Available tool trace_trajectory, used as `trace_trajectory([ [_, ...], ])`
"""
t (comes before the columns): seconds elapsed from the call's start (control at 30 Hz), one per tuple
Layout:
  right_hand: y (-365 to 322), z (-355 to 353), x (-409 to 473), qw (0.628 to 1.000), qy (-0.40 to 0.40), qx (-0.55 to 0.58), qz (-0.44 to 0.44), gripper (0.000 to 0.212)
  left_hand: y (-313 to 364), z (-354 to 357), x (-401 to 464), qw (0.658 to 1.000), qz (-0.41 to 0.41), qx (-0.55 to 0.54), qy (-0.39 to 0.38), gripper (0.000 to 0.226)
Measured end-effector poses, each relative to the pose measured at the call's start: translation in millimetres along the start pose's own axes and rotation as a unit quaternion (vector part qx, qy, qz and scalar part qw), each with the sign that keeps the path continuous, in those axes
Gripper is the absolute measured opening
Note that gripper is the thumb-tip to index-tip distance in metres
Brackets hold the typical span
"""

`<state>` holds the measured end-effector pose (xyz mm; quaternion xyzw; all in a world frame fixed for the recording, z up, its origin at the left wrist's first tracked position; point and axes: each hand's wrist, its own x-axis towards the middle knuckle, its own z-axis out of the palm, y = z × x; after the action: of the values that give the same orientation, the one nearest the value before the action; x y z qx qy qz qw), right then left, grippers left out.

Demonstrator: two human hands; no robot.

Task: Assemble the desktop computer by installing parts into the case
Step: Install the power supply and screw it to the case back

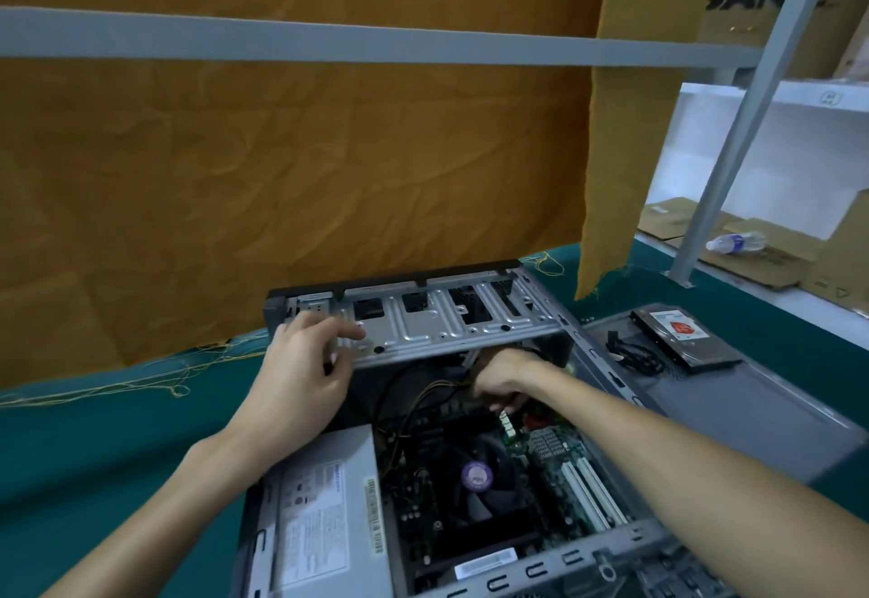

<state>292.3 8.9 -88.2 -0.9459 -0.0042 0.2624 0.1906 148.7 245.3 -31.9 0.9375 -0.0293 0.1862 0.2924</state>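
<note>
A wrinkled orange cloth hangs behind a bench covered in green mat, with a grey shelf rail crossing in front of it and cardboard boxes and a plastic bottle lying off to our right.

From the head camera we look down into the open computer case, which lies on its side on the mat. Inside it sit the grey power supply at left, the motherboard with its black CPU fan, and two white expansion slots. The metal drive cage is tilted up at the far end of the case.

Our left hand rests on the near left corner of the cage, fingers loosely spread over its edge, thumb underneath. Our right hand reaches under the cage, fingers curled together around something near the yellow and black cables; we cannot tell exactly what it pinches.

To the right, the removed side panel lies flat with a hard drive resting on its far end, beside a black cable bundle.
</note>
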Motion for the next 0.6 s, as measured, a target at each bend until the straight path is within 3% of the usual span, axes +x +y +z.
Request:
trace_trajectory([
  [0.1,-10,1,-1,1.000,-0.011,-0.013,0.016,0.015,-3,1,1,0.999,-0.031,-0.001,0.011,0.024],
  [0.23,-25,4,0,0.997,-0.015,-0.080,0.016,0.041,-3,3,-1,0.999,-0.031,0.023,-0.005,0.027],
  [0.33,-24,4,-7,0.997,-0.017,-0.075,0.014,0.034,0,1,-3,0.999,-0.028,0.037,-0.004,0.028],
  [0.47,-2,4,-25,0.986,0.074,-0.136,-0.067,0.029,5,3,-7,0.998,-0.037,0.048,0.009,0.032],
  [0.6,1,0,-47,0.972,0.067,-0.109,-0.198,0.031,6,4,-6,0.995,-0.054,0.072,0.032,0.031],
])
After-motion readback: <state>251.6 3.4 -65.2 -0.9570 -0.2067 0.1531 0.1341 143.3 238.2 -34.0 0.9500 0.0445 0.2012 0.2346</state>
